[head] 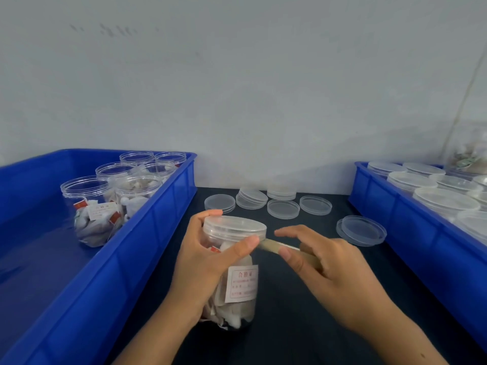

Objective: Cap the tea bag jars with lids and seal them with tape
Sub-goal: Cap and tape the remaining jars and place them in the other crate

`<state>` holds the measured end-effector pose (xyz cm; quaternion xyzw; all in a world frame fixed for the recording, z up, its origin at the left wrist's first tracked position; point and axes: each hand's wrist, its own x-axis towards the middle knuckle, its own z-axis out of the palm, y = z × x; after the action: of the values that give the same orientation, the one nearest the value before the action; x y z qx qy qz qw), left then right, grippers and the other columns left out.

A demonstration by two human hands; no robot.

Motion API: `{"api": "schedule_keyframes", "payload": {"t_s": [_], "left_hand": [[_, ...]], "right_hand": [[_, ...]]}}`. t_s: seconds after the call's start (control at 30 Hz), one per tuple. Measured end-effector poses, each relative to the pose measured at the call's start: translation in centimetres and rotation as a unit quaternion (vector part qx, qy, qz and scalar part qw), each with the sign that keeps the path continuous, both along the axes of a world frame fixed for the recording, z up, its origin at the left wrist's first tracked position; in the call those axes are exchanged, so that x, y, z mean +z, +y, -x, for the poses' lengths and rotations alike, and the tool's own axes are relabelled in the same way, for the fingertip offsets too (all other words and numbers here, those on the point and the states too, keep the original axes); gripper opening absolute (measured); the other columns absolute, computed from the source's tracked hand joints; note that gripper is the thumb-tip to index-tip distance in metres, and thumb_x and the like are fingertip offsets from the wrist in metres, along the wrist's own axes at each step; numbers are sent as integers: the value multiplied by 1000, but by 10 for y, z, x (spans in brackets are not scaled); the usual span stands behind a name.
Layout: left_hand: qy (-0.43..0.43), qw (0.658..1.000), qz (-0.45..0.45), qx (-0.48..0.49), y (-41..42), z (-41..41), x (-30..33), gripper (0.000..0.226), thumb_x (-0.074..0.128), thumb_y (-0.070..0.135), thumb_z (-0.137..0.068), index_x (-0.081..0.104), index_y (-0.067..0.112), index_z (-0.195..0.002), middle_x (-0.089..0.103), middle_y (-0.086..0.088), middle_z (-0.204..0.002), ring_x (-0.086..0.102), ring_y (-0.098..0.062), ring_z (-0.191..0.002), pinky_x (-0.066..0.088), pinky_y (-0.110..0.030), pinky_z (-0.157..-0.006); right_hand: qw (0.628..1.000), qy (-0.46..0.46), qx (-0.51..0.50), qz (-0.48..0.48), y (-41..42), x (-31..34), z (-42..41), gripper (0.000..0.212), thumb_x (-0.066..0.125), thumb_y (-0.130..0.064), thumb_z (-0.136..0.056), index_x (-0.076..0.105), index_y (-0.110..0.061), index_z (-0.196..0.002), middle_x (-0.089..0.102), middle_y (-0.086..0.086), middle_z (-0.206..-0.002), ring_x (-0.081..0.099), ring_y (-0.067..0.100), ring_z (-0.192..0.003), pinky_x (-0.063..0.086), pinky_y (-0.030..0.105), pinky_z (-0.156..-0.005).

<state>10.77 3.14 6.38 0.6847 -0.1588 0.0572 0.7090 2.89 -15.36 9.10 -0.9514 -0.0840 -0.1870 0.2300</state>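
Note:
A clear jar of tea bags (pixel 238 288) stands on the dark table in front of me with a clear lid (pixel 234 226) on top. My left hand (pixel 203 262) grips the jar near its top, thumb pressing a strip of tan tape (pixel 276 246) against the lid's edge. My right hand (pixel 324 270) holds the tape roll, mostly hidden in the palm, with the strip stretched from it to the jar. Several uncapped jars of tea bags (pixel 105 204) stand in the blue bin (pixel 147 233) on the left.
Several loose clear lids (pixel 283 208) lie on the table behind the jar, and another lid (pixel 362 230) lies to the right. A second blue bin (pixel 411 227) on the right holds several capped jars (pixel 445 200). A white wall rises close behind.

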Motion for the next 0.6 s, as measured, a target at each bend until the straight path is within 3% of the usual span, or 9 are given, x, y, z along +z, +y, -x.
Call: {"api": "schedule_keyframes", "payload": {"t_s": [0.17,0.27,0.4,0.6], "left_hand": [[82,992,44,-85,-5,-1,-1,87,92,47,-39,58,28,-116,74,11,-95,71,-6,-83,51,-19,-66],[102,986,50,-120,-5,-3,0,93,85,48,-33,56,26,-119,74,7,-94,72,-10,-83,53,-19,-63],[107,982,45,-148,-3,-3,0,114,90,59,-16,53,25,-119,74,7,-92,72,-9,-83,54,-17,-59],[105,976,50,-183,-1,-5,-2,121,91,58,-14,48,19,-120,74,5,-90,73,-11,-80,54,-17,-59]], "right_hand": [[999,-4,-24,41,-9,3,-4,54,17,-69,-84,48,-45,-121,53,-10,-61,54,4,-71,39,20,-55],[999,14,-24,21,-10,3,-4,56,16,-68,-84,43,-48,-129,53,-8,-63,52,7,-65,42,22,-61],[999,17,-21,16,-9,4,-4,65,11,-70,-78,39,-54,-134,48,-14,-62,49,2,-62,43,19,-64],[997,41,-21,-57,-7,0,-5,65,16,-74,-72,34,-64,-133,68,-12,-109,59,6,-101,48,25,-88]]}}
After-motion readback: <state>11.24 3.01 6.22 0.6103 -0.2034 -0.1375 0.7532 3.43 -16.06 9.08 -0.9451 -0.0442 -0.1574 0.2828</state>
